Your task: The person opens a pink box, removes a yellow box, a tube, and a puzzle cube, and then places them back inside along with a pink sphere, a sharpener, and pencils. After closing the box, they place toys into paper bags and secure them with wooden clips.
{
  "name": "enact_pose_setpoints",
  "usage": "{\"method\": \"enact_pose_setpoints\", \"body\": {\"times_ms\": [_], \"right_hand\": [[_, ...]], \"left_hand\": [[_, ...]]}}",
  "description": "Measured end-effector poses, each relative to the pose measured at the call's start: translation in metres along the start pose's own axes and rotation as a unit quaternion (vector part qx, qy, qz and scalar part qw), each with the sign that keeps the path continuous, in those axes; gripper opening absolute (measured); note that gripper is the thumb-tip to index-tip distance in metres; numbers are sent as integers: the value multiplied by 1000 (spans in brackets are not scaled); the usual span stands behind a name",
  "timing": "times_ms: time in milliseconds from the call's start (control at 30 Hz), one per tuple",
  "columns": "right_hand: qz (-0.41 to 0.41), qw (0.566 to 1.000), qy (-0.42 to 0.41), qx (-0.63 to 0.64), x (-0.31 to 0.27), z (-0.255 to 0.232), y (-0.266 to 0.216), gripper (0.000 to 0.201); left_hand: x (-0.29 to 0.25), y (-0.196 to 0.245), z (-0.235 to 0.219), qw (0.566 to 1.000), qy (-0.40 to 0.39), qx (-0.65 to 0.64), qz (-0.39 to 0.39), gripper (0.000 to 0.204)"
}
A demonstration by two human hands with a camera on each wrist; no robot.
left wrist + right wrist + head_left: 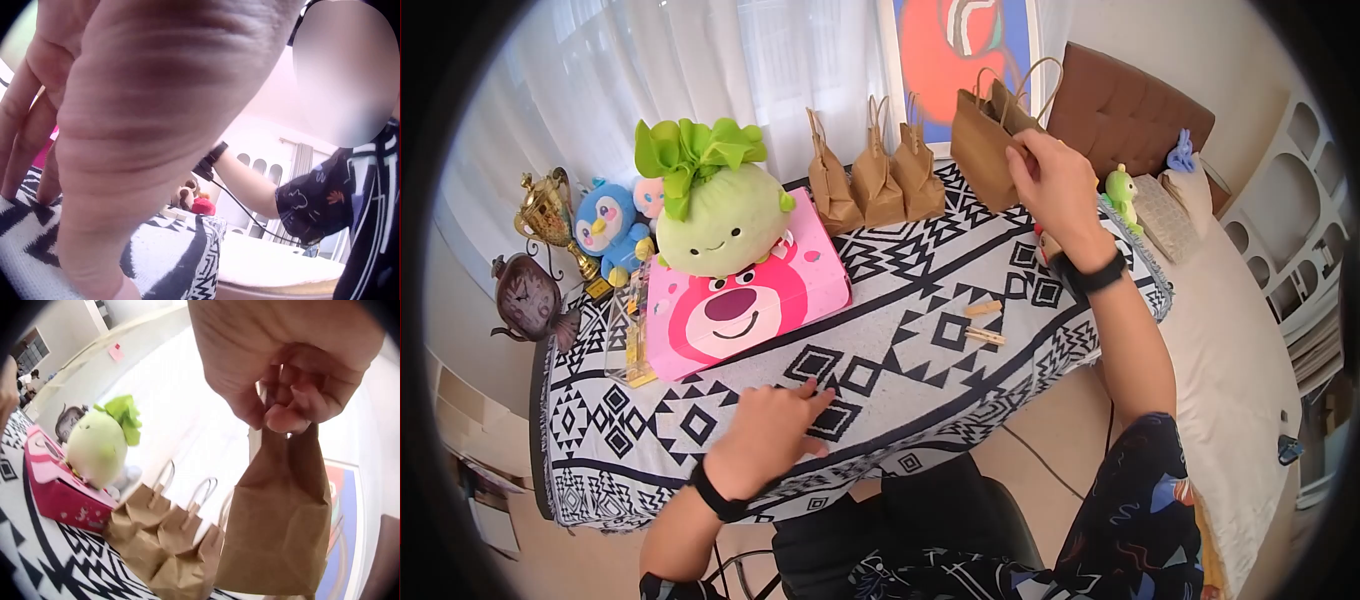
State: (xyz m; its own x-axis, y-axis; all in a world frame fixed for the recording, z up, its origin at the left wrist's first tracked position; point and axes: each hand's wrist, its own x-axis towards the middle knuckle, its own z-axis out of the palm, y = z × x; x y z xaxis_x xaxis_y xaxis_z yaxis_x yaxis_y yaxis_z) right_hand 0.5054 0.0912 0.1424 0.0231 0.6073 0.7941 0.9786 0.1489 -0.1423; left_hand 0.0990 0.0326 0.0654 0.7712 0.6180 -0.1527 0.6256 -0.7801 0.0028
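Reviewing the feeds from my remote post, I find the right hand [1055, 185] pinching a brown paper bag [980, 150] near its upper edge; the bag extends below those fingers, and I cannot tell whether its base bears on the patterned cloth [920, 385]. To the left of the gripping fingers, a row of three similar bags [878, 187] stands upright, apart from the held one in the head view. The left hand [770, 430] holds nothing that I can see; its fingers are extended, with fingertips on the cloth, and the pink box [745, 325] lies just beyond them. For sound handling, I would judge light pressure sufficient, since thin paper likely creases under a hard pinch. I would hold the bag upright beneath the fingers, lower it base first, and release only once the base bears evenly. A sideways swing leftward from the fingers could, in my assessment, knock the row.
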Motion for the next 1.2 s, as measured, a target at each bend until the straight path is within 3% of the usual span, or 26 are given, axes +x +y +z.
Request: {"method": "enact_pose_setpoints", "body": {"times_ms": [67,100,167,267,300,367,400,467,500,633,733,867,967,1033,1067,1133,1200], "right_hand": [[-31,996,-16,83,-19,-30,-23,8],[-59,991,-32,117,-29,-43,-35,8],[-101,978,-80,163,-52,-56,-55,9],[-174,942,-120,263,-80,-53,-83,13],[-195,938,-122,259,-86,-50,-92,13],[-236,927,-125,263,-96,-41,-105,13],[-233,929,-122,259,-101,-37,-108,13],[-240,915,-118,303,-108,-30,-113,12],[-245,912,-117,309,-109,-27,-113,15],[-291,907,-167,253,-107,-36,-105,27],[-280,917,-187,215,-109,-43,-92,30],[-270,927,-188,181,-112,-52,-79,32],[-253,930,-201,175,-111,-57,-76,34],[-201,909,-223,289,-107,-61,-74,37],[-202,908,-224,289,-104,-58,-68,37],[-55,896,-207,389,-88,-47,-46,37],[54,963,-184,189,-55,-53,-18,34]], "left_hand": [[2,-12,-11,989,71,-126,-7,62],[4,-13,-19,957,179,-226,-20,47],[9,-15,-42,896,379,-230,0,33],[9,-2,-79,852,440,-282,32,25],[13,-1,-82,852,438,-283,39,25],[20,-1,-88,899,326,-255,141,24],[22,0,-88,899,326,-254,146,24],[29,1,-87,942,209,-198,174,24],[30,5,-84,944,187,-222,159,24],[29,10,-83,959,203,-99,170,33],[24,3,-86,969,187,-64,149,35],[20,-3,-85,969,170,-125,131,38],[25,-14,-73,943,192,-198,184,37],[31,-16,-61,930,290,-174,142,35],[30,-14,-60,930,290,-174,141,35],[29,-7,-60,938,228,-257,51,33],[28,0,-69,941,208,-262,54,30]]}}
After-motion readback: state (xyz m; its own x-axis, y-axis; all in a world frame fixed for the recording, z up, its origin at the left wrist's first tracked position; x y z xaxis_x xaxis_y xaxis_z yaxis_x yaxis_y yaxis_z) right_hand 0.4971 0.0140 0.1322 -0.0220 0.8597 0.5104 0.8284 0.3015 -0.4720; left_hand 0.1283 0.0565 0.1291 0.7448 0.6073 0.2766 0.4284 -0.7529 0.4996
